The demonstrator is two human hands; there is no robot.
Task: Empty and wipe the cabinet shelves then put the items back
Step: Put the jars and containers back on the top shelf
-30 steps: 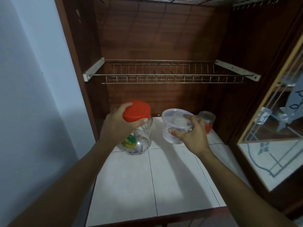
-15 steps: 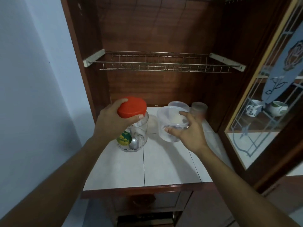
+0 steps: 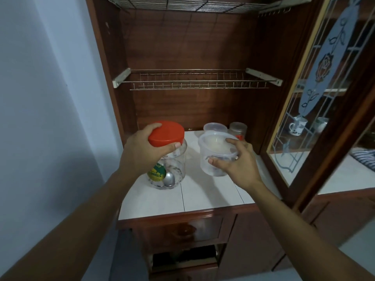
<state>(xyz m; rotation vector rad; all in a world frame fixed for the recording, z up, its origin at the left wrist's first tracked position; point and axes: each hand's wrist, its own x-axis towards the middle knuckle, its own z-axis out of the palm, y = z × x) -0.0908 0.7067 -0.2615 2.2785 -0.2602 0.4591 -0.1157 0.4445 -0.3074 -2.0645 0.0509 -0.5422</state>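
Red lid (image 3: 167,133) of clear jar (image 3: 174,165) gripped from above by your left hand (image 3: 140,151), fingers curled round rim, thumb at front. Jar near left edge of white tiled surface (image 3: 203,197); spoon (image 3: 169,179) inside, green-yellow label facing you. Your right hand (image 3: 237,162) holds lidded clear tub (image 3: 209,157) from right side, forefinger on lid, thumb on wall. Tub mid-surface, just beside jar, not touching. Cannot tell whether either is lifted off tiles. Behind tub at back edge: smaller tub (image 3: 215,126), small jar (image 3: 238,128) toward back right corner. Wire rack (image 3: 198,83) above. Glass door (image 3: 304,102) at right.
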